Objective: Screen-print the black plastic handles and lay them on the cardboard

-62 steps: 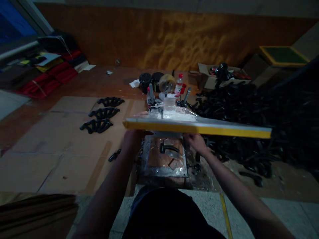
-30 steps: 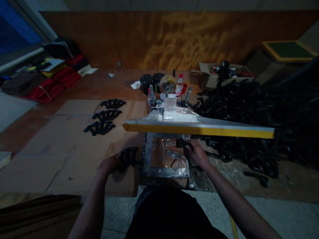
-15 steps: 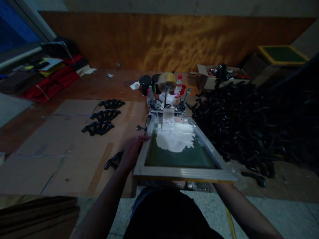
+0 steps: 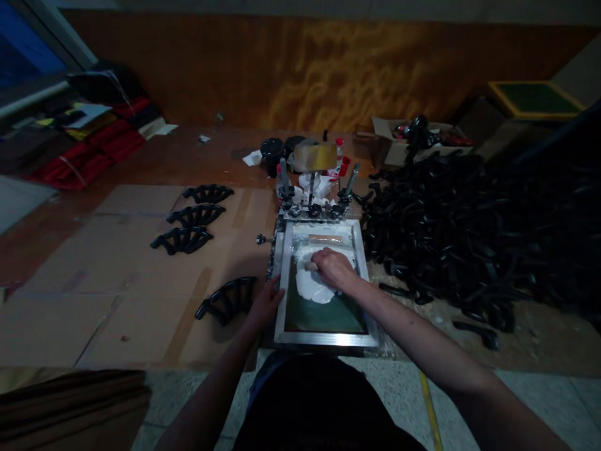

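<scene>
A silver-rimmed printing screen (image 4: 328,339) lies flat in front of me, with white ink (image 4: 314,290) spread over its green mesh. My right hand (image 4: 334,269) is closed over the ink around a squeegee (image 4: 310,265); only a short pale end of it shows beside the fingers. A brownish strip (image 4: 325,238) lies at the far end of the screen. My left hand (image 4: 267,304) rests at the screen's left rim, fingers apart and touching the edge. Left of it on the cardboard sits a black fan-shaped part (image 4: 226,299).
Clamps and knobs (image 4: 313,210) hold the far side of the screen. Several more black parts (image 4: 196,215) lie on cardboard at left. A large heap of black pieces (image 4: 436,219) is at right. Behind are a bottle (image 4: 339,150), dark jars (image 4: 272,153) and an open carton (image 4: 392,147).
The screen has gone from tilted up to lying flat. My right hand has moved from under its near edge to the ink and closed on the squeegee. My left hand has dropped slightly.
</scene>
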The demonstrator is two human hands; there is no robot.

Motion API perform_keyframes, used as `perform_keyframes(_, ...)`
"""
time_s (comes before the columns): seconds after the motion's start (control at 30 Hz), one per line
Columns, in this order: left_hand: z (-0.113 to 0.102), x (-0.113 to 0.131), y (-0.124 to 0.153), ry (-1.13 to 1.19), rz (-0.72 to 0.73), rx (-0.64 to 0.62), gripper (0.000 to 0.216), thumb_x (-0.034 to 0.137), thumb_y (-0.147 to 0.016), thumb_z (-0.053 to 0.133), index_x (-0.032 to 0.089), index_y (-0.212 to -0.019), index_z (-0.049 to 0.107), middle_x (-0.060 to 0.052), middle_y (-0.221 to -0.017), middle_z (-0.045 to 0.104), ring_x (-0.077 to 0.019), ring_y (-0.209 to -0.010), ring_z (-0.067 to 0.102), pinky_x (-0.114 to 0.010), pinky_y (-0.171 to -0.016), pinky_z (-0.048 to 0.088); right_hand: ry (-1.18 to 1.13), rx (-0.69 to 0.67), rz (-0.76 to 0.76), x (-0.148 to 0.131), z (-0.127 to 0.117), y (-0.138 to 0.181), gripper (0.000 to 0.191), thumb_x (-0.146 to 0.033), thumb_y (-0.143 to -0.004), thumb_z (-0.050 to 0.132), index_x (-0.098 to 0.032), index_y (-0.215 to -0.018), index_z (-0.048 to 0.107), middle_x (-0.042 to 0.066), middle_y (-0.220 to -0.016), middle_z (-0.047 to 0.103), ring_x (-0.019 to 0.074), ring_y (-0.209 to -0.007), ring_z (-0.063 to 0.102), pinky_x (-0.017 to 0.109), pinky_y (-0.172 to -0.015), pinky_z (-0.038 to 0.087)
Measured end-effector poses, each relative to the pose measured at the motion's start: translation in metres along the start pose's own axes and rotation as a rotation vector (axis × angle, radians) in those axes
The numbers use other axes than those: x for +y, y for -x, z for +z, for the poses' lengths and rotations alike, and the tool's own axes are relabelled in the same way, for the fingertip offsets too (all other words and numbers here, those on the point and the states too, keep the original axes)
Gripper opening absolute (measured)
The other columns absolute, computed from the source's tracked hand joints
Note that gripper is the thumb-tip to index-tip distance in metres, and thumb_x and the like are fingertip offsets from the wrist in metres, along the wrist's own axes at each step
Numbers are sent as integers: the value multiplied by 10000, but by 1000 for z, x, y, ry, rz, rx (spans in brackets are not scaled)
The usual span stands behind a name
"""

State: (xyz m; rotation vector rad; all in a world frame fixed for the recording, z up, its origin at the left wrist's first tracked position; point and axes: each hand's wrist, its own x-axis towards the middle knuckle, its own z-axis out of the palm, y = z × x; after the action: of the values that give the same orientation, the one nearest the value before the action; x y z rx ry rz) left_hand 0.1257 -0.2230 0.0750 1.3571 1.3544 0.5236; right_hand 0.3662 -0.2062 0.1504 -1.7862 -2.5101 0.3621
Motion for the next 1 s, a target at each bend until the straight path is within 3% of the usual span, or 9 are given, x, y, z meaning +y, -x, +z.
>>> perform_keyframes(0.1, 1, -1, 0, -4, 1, 25, 592, 416, -855, 554, 155, -1386, 522, -106, -1112, 722, -248, -1001, 679, -373, -902, 526, 9, -60, -263, 1, 2, 30, 189, -111, -841, 542, -149, -983, 661, 97, -994, 688, 220, -980, 583, 293, -838, 432)
perform_keyframes(0.17, 2, -1, -1, -7, 2, 42, 549, 386, -856, 550, 153, -1353, 551, -106, -1110, 725, -244, -1006, 680, -368, -907, 527, -31, -90, -361, 3, -2, 38, 171, -105, -811, 569, -171, -938, 662, 71, -961, 690, 206, -940, 586, 286, -803, 431)
perform_keyframes(0.33, 3, 1, 1, 44, -16, 59, 546, 412, -828, 585, 147, -1305, 580, -90, -984, 744, -249, -920, 694, -382, -852, 547, -29, 60, -215, 0, 7, 35, 176, -131, -854, 554, -181, -981, 666, 76, -982, 686, 215, -938, 577, 305, -789, 429)
perform_keyframes(0.5, 4, 6, 3, 86, -45, 59, 610, 459, -798, 606, 134, -1312, 565, -79, -936, 733, -234, -863, 689, -359, -793, 549, -37, 60, -299, -5, 34, 52, 271, -116, -832, 584, -154, -1089, 660, 99, -1040, 684, 227, -964, 583, 314, -811, 458)
perform_keyframes(0.6, 1, 14, 6, 109, -81, 29, 680, 478, -785, 612, 117, -1355, 526, -76, -911, 724, -231, -847, 683, -352, -776, 543, -107, 94, -175, -4, 22, 37, 292, -162, -863, 581, -196, -1141, 663, 70, -1026, 689, 211, -963, 610, 289, -803, 467)
perform_keyframes(0.7, -8, 32, 14, 168, -65, 7, 787, 542, -764, 633, 118, -1407, 476, -87, -971, 720, -229, -861, 677, -332, -752, 539, -137, 183, 26, 7, -12, 2, 469, -287, -917, 582, -267, -1383, 534, 64, -1117, 688, 214, -1002, 630, 286, -808, 478)
perform_keyframes(0.77, -15, 48, 20, 197, -31, 52, 739, 608, -791, 590, 152, -1369, 527, -81, -1026, 718, -218, -871, 671, -302, -715, 533, -164, 264, 133, 29, -38, -14, 524, -360, -919, 592, -288, -1428, 493, 60, -1138, 699, 225, -987, 648, 298, -805, 488)
perform_keyframes(0.9, -25, 89, 22, 280, 13, 141, 659, 703, -878, 371, 184, -1153, 669, -29, -783, 700, -172, -660, 640, -254, -535, 477, -281, 556, 395, 97, -65, 0, 336, -317, -952, 509, -192, -1219, 671, 64, -1040, 742, 198, -883, 674, 279, -784, 496)
perform_keyframes(1.0, -30, 126, 10, 451, 137, 178, 643, 704, -891, 335, 179, -1009, 687, -27, -762, 682, -163, -666, 642, -258, -569, 506, -263, 564, 507, 125, -46, 31, 389, -281, -974, 395, -59, -1022, 710, 63, -862, 739, 156, -760, 649, 231, -724, 493)
